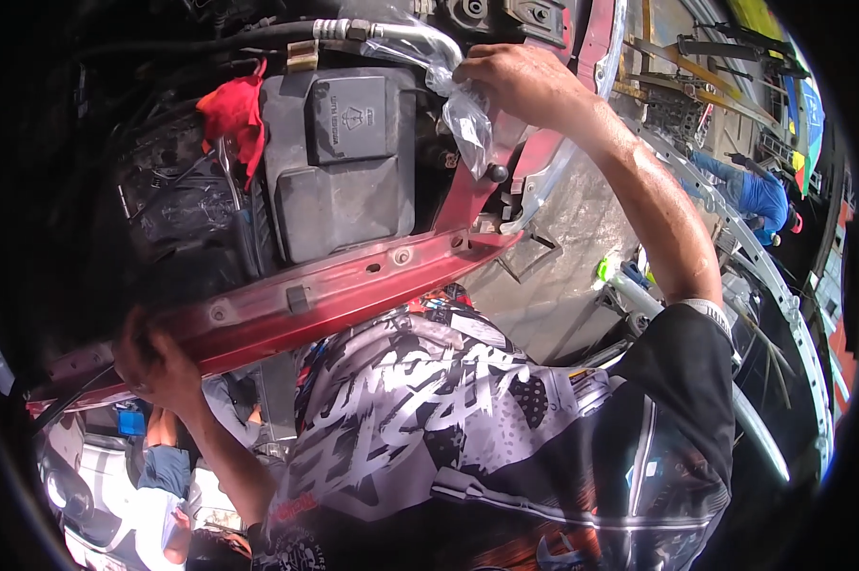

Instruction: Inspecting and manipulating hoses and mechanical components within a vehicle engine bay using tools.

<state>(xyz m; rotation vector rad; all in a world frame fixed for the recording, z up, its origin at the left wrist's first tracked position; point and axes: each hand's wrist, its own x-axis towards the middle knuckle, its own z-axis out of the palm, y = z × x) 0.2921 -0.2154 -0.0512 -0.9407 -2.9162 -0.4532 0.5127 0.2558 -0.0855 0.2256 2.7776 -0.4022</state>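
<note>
At the top centre, my right hand (517,84) has its fingers bent and closed at the knotted clear plastic bag (468,128), which is wrapped around the end of a bent silver pipe (420,36). The fingertips are partly hidden behind the hand. Lower left, my left hand (155,360) is curled over the red front crossmember (353,289) of an open car engine bay. Its fingers lie in deep shadow, with the thumb apart from them. The bag hangs down beside the black plastic box with a washer fluid cap (351,116).
A red cloth (234,114) lies between the black box and a dark, dirty battery-like block (167,209). A dark hose (210,40) crosses the bay's far side. At the right, a person in blue (762,195) bends near a long metal rail (781,295). Another person (163,495) shows lower left.
</note>
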